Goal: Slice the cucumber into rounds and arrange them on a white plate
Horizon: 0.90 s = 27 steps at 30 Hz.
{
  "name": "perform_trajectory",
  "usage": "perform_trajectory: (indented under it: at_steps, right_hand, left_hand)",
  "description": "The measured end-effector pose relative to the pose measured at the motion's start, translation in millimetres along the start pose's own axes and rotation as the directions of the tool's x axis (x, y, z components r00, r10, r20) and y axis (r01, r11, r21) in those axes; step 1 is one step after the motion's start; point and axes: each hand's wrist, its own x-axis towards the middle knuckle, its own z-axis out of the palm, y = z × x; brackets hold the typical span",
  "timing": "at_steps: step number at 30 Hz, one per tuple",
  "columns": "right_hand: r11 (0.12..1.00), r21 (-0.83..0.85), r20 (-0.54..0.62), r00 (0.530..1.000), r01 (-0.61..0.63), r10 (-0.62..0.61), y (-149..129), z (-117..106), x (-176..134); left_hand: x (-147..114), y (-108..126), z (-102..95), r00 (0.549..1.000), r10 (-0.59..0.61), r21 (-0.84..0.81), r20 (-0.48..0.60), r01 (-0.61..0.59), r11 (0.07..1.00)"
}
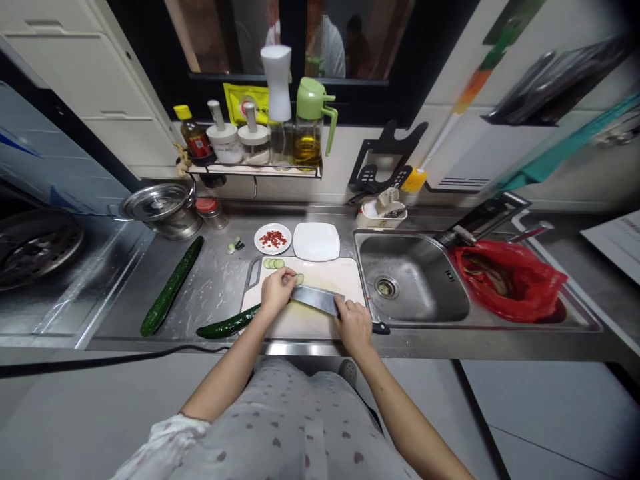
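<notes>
A white cutting board [325, 328] lies on the counter in front of me. My right hand [354, 325] is wrapped round a kitchen knife [316, 299] with a broad blade, its tip pointing left over the board; the black handle end sticks out past the palm. At the blade's tip, my left hand [278, 292] has its fingers pinched together at a thin cucumber slice [299, 279]. Several cut cucumber slices [273, 263] lie in a row at the board's upper left. A cut length of cucumber [225, 327] rests across the board's left edge, its right end hidden by my left forearm.
Behind the board stand a plate of chopped red pepper [273, 239] and a white square plate [317, 241]. A whole cucumber [173, 287] and cucumber ends [235, 247] lie left. Right are the sink [415, 280] and a red bag [515, 280]. A seasoning rack [255, 170] hangs above.
</notes>
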Motion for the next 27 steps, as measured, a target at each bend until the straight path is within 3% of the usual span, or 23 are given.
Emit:
perform_trajectory:
  at_steps: [5,9,16,27]
  right_hand:
    - [0.995,0.005,-0.007,0.995,-0.098,0.098,15.6,5.4,-4.5]
    - [0.991,0.02,-0.008,0.991,-0.132,0.132,19.9,6.7,-5.8]
    - [0.989,0.048,-0.004,0.99,-0.141,0.141,21.7,9.6,-7.3]
    - [0.983,0.076,0.004,0.986,-0.167,0.168,23.1,5.2,-9.1]
  left_hand:
    - [25.0,-25.4,10.6,0.968,-0.24,-0.064,-0.08,0.235,0.97]
    - [44.3,-37.6,17.9,0.948,-0.3,-0.031,-0.108,0.299,0.954]
    - [69.7,-48.6,17.7,0.952,-0.269,0.133,-0.147,0.288,0.948]
    - [75.2,-51.3,21.2,0.986,-0.11,0.346,-0.124,0.147,0.927]
